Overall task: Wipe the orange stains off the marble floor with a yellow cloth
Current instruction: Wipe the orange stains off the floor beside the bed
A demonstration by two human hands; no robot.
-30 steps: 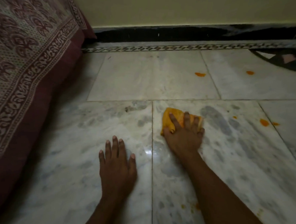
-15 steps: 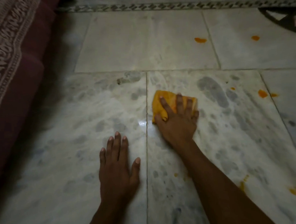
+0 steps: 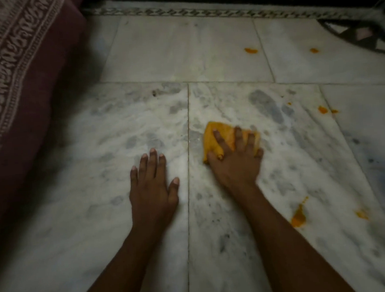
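Dim grey-veined marble floor (image 3: 138, 59), patterned border strip (image 3: 202, 11) at the far edge, maroon printed bedspread (image 3: 16, 77) at left.

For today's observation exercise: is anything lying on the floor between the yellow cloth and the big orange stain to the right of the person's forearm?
Nothing visible does. The right hand presses the yellow cloth flat, and only bare marble floor lies between it and the big orange stain nearer the person.

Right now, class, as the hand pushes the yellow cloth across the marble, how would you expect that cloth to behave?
The yellow cloth looks soft and floppy: it lies bunched and creased under the right hand. It would probably slide easily, since the marble floor looks smooth and glossy. It seems light, so the spread fingers pressing on it likely keep it from bunching up further.
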